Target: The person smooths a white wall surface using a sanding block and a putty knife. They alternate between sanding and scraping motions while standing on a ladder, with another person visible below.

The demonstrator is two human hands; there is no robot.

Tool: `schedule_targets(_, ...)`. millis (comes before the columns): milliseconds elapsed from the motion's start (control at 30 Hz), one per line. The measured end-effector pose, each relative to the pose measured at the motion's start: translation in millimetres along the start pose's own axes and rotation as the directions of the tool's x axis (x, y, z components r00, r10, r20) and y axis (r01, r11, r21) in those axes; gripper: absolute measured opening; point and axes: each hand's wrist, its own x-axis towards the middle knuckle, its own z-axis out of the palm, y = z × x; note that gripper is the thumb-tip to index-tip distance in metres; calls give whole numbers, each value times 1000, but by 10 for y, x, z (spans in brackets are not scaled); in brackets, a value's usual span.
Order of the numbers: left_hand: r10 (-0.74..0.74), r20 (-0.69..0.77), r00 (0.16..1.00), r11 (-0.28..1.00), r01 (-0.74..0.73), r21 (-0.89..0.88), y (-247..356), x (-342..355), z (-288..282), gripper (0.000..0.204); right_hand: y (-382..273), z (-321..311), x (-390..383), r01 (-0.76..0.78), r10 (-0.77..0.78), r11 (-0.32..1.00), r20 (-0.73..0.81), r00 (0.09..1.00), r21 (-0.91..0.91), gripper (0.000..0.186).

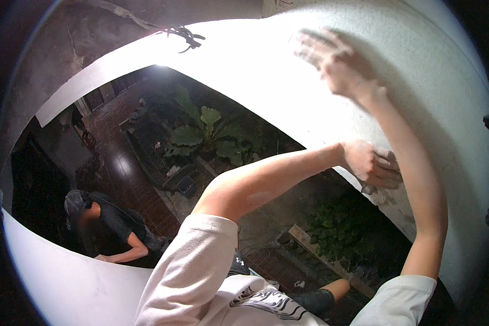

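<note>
Got some messy dark cables (186, 37) left of the right hand (334, 62), plus a big leafy plant (209, 120) left of the left hand (369, 164) and a bush (339, 228) below that.

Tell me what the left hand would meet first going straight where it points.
The right forearm lies next in line from the left hand, though depth is unclear; it may pass behind, along the white surface.

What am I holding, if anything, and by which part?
Can't tell: the left grip is curled at the white surface, and the right grip is blurred.
</note>
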Motion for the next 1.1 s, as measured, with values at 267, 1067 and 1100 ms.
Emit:
schedule_targets(267, -124, 301, 946, 910, 229, -345, 106, -186, 195, 27, -683, 145, 109, 264, -350, 917, 287, 892, 298, 45)
schedule_targets(1067, -486, 514, 706, 490, 708, -509, 167, -445, 138, 34, -860, 563, 721, -141, 118, 970, 124, 985, 197, 47)
schedule_targets(1100, -484, 513, 709, 491, 705, -511, 185, -447, 134, 34, -920, 519, 686, -104, 36, 984, 414, 910, 142, 50)
